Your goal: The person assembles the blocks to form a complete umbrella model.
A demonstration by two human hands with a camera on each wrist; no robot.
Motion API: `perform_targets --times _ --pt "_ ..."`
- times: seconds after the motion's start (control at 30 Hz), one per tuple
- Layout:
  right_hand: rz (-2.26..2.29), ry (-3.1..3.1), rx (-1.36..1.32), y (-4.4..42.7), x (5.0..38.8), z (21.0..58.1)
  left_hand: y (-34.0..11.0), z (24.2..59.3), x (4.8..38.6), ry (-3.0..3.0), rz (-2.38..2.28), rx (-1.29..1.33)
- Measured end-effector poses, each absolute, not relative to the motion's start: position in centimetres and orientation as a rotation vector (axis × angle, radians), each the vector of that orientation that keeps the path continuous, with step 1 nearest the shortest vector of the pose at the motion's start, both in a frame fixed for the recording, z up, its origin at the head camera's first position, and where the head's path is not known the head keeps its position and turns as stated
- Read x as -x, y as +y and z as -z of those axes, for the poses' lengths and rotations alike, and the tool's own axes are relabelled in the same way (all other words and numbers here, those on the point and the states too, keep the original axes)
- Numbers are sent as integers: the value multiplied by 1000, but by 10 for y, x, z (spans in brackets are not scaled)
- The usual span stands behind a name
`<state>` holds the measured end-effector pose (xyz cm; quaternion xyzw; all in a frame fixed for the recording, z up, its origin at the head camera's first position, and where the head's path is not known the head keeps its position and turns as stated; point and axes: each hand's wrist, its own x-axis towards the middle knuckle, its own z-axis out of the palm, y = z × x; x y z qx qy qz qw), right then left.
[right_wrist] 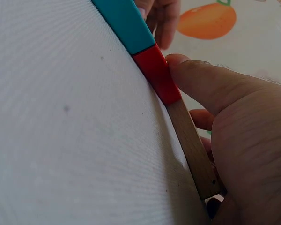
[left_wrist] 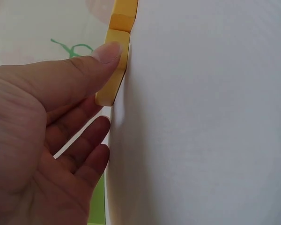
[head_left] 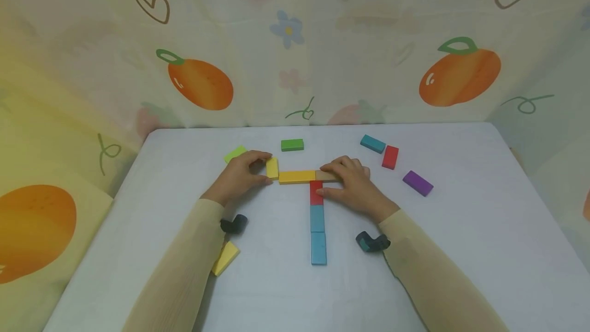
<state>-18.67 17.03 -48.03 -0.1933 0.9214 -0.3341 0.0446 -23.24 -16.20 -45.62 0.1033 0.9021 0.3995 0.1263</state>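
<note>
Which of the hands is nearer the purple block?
Right. The right hand is left of the purple block; the left hand is farther left, pinching a yellow block.

head: muted light; left wrist: soft shadow on tabletop (left_wrist: 215, 117); right wrist: dimmer

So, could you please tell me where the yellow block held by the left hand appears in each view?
Head: the yellow block is slightly left of and below centre.
Left wrist: above and left of centre, partly covered by the hand.
Right wrist: not visible.
Shared landmark: the left hand, its fingers at the top in the right wrist view.
</note>
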Motion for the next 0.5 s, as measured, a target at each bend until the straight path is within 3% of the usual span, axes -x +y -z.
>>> perform_targets --times 0.5 --pt "1024 2823 597 170 186 482 -159 454 232 2621 -1158 -297"
